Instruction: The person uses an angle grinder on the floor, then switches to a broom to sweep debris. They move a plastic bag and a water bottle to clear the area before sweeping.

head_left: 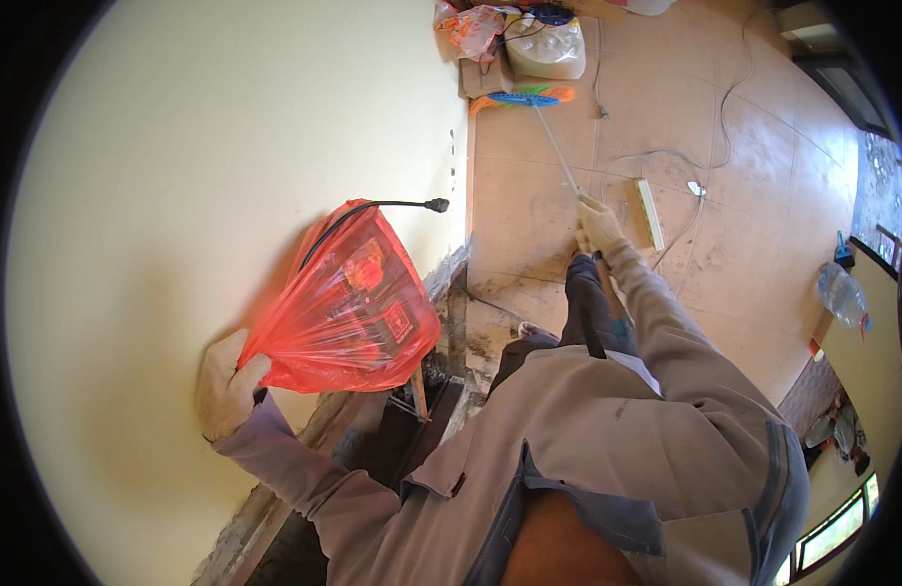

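Note:
My left hand point(231, 386), in a pale work glove, is closed round the gathered end of a red plastic bag point(338, 332) beside the wall. A boxy thing shows dimly through the bag; its kind is hidden. A black power cord point(373, 204) with a plug point(436, 205) sticks out over the top of the bag. My right hand point(598, 227), also gloved, grips the handle of a broom point(556, 149). Its blue, green and orange bristles are on the tiled floor ahead, next to a cardboard box point(487, 75).
Plastic bags point(548, 49) are piled at the far wall corner. A pale strip point(649, 213) and a thin cable point(721, 127) lie on the smudged tiles. To the right is a large clear bottle point(843, 295). A dark gap point(382, 439) with rough edges runs below the red bag.

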A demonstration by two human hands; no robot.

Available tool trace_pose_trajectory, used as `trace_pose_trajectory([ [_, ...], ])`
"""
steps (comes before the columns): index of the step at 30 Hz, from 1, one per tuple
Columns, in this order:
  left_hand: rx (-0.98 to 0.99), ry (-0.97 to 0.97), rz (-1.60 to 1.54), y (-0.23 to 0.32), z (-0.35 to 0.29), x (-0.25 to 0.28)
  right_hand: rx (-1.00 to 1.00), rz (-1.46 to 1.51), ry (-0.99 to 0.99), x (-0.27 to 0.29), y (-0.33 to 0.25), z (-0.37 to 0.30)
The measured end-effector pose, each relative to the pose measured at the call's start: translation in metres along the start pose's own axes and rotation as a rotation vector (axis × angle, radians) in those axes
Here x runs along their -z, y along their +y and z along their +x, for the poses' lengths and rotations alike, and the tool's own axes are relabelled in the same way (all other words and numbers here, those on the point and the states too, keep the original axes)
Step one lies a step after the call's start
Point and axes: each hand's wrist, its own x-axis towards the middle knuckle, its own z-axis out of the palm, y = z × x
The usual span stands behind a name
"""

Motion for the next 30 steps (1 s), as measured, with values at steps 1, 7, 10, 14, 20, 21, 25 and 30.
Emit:
trace_pose_trajectory([
  [1, 0.006, -0.001, 0.010, -0.001, 0.000, 0.000, -0.044, 0.096, 0.010, -0.009, 0.013, 0.009],
  [7, -0.043, -0.006, 0.060, -0.005, -0.009, -0.005, -0.017, -0.449, -0.059, -0.035, 0.059, 0.034],
  [10, -0.109, 0.039, 0.074, -0.008, -0.013, -0.005, 0.037, -1.032, -0.147, 0.008, 0.038, -0.013],
  [14, -0.098, 0.017, 0.190, -0.009, -0.010, -0.001, 0.268, -0.842, -0.192, 0.063, 0.008, -0.088],
  [20, -0.138, 0.005, 0.080, -0.006, -0.004, -0.007, 0.026, -0.254, -0.178, 0.012, 0.067, 0.028],
  [21, -0.109, -0.011, 0.098, -0.005, -0.004, -0.006, -0.157, -0.023, -0.206, 0.000, 0.081, 0.054],
  [25, -0.069, -0.020, 0.149, -0.004, -0.003, -0.005, 0.489, -0.821, -0.043, 0.030, 0.106, 0.033],
  [30, -0.146, 0.057, 0.121, -0.013, -0.005, -0.008, 0.096, -0.928, -0.207, 0.080, 0.010, -0.109],
])
